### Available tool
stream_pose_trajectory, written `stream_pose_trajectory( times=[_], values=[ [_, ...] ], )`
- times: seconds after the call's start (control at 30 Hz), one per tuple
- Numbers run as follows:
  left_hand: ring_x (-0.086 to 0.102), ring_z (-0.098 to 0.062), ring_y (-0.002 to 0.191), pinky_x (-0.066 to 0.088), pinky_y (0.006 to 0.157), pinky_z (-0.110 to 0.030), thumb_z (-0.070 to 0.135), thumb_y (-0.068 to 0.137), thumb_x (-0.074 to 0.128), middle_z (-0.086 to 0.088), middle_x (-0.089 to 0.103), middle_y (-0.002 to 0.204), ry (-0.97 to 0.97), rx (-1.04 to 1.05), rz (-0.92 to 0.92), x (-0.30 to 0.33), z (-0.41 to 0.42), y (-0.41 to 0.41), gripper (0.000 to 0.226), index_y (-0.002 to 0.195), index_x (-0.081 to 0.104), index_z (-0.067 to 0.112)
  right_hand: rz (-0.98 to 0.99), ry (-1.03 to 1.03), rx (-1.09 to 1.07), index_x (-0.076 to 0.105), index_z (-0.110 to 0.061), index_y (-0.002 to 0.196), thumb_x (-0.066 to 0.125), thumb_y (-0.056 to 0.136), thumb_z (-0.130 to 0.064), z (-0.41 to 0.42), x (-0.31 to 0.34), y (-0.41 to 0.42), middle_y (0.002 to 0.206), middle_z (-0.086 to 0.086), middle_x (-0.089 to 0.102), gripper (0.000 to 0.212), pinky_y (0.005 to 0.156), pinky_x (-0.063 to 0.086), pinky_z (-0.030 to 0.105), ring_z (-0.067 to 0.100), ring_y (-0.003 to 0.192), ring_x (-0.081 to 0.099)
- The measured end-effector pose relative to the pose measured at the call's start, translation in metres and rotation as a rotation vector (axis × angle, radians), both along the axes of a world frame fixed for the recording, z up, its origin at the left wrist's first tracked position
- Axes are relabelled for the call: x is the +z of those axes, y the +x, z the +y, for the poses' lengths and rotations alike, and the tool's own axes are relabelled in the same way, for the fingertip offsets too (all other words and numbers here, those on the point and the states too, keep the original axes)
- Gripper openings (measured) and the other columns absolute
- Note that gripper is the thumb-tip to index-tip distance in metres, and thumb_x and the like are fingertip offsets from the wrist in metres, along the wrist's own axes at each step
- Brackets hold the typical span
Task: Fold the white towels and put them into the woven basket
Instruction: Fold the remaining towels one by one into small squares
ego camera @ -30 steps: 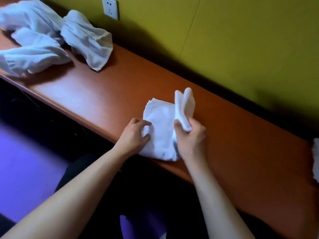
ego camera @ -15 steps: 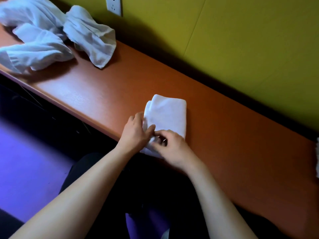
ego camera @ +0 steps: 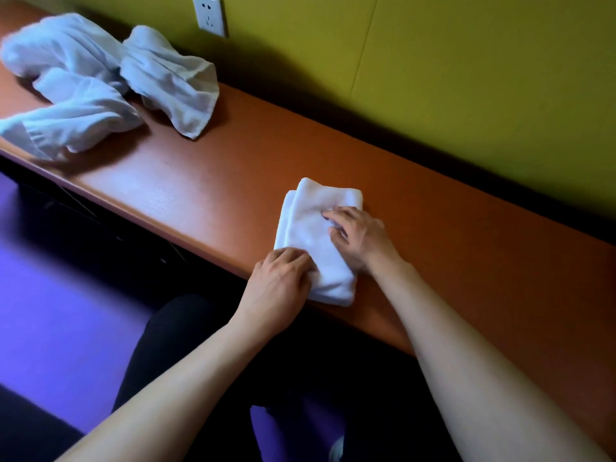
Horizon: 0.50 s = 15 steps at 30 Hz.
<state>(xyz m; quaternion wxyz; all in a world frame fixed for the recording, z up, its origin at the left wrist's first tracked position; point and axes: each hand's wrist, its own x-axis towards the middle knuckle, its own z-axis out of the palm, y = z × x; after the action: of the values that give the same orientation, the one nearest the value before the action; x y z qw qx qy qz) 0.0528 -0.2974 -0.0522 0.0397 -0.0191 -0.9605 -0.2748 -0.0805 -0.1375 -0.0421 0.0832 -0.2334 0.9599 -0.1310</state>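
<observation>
My long orange table (ego camera: 433, 248) runs along the yellow wall. A folded white towel (ego camera: 316, 235) lies flat on it, close to the front edge. Far to the left of the folded towel sits a pile of crumpled white towels (ego camera: 100, 85), all bunched up. One end of the pile reaches the table's front edge.
</observation>
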Motion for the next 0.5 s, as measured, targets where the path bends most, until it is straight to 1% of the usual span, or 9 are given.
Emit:
stream_pose_trajectory(
  times=[0.07,0.13,0.17,0.23,0.3,0.4,0.43,0.5],
  values=[
    [0.056,-0.021,0.115,0.051,0.083,-0.042,0.036,0.089,0.043,0.012,0.063,0.113,-0.015,0.036,0.003,-0.003,0.001,0.002,0.024,0.098,0.064,0.028,0.078,-0.005,-0.108,0.059,-0.033,0.133,0.034,0.090,-0.048,0.010,-0.005,0.014,0.138,-0.004,0.058,0.052,0.097,0.040,0.041,0.025,0.126,0.053],
    [0.048,-0.023,0.128,0.044,0.094,-0.043,0.039,0.091,0.052,0.012,0.059,0.125,-0.057,0.094,-0.007,-0.005,0.002,0.003,0.018,0.101,0.064,0.031,0.135,0.026,-0.220,0.062,-0.035,0.128,0.036,0.092,-0.049,0.024,-0.006,0.033,0.126,-0.002,0.063,0.047,0.091,0.038,0.041,0.029,0.116,0.056],
    [0.044,-0.026,0.132,0.040,0.097,-0.046,0.039,0.091,0.057,0.008,0.056,0.134,-0.069,0.134,-0.024,-0.006,0.002,0.003,0.017,0.104,0.065,0.032,0.150,0.035,-0.271,0.064,-0.035,0.126,0.038,0.092,-0.048,0.033,-0.007,0.045,0.121,0.000,0.064,0.044,0.089,0.038,0.041,0.031,0.111,0.056],
    [0.046,-0.036,0.127,0.042,0.098,-0.049,0.033,0.089,0.063,-0.004,0.046,0.145,-0.058,0.214,-0.062,-0.004,0.003,0.001,0.025,0.114,0.064,0.032,0.180,0.014,-0.354,0.067,-0.033,0.120,0.044,0.090,-0.044,0.052,-0.009,0.072,0.111,0.004,0.065,0.040,0.085,0.038,0.041,0.033,0.105,0.058],
    [0.052,-0.041,0.116,0.048,0.092,-0.049,0.031,0.091,0.062,-0.009,0.043,0.143,0.006,0.260,-0.090,0.001,0.007,-0.001,0.035,0.125,0.056,0.033,0.193,-0.056,-0.429,0.070,-0.032,0.117,0.050,0.088,-0.038,0.072,-0.012,0.099,0.104,0.005,0.063,0.036,0.083,0.037,0.041,0.032,0.100,0.059],
    [0.056,-0.039,0.108,0.052,0.079,-0.046,0.033,0.095,0.057,-0.008,0.046,0.131,0.053,0.249,-0.101,0.006,0.016,0.002,0.036,0.130,0.047,0.038,0.102,-0.138,-0.505,0.069,-0.035,0.122,0.060,0.089,-0.030,0.090,-0.016,0.126,0.102,0.001,0.057,0.035,0.089,0.034,0.041,0.026,0.103,0.057],
    [0.056,-0.039,0.107,0.052,0.078,-0.046,0.033,0.096,0.055,-0.008,0.046,0.129,0.068,0.241,-0.104,0.008,0.018,0.004,0.037,0.132,0.046,0.038,0.092,-0.155,-0.522,0.068,-0.037,0.123,0.062,0.089,-0.031,0.092,-0.015,0.131,0.102,0.000,0.055,0.036,0.090,0.034,0.041,0.026,0.103,0.057],
    [0.057,-0.040,0.105,0.050,0.085,-0.047,0.033,0.098,0.052,-0.010,0.047,0.124,0.145,0.262,-0.138,0.011,0.023,0.009,0.045,0.141,0.039,0.039,0.111,-0.162,-0.556,0.065,-0.039,0.126,0.066,0.086,-0.036,0.095,-0.012,0.134,0.107,0.000,0.052,0.040,0.091,0.037,0.041,0.028,0.105,0.055]
  ],
)
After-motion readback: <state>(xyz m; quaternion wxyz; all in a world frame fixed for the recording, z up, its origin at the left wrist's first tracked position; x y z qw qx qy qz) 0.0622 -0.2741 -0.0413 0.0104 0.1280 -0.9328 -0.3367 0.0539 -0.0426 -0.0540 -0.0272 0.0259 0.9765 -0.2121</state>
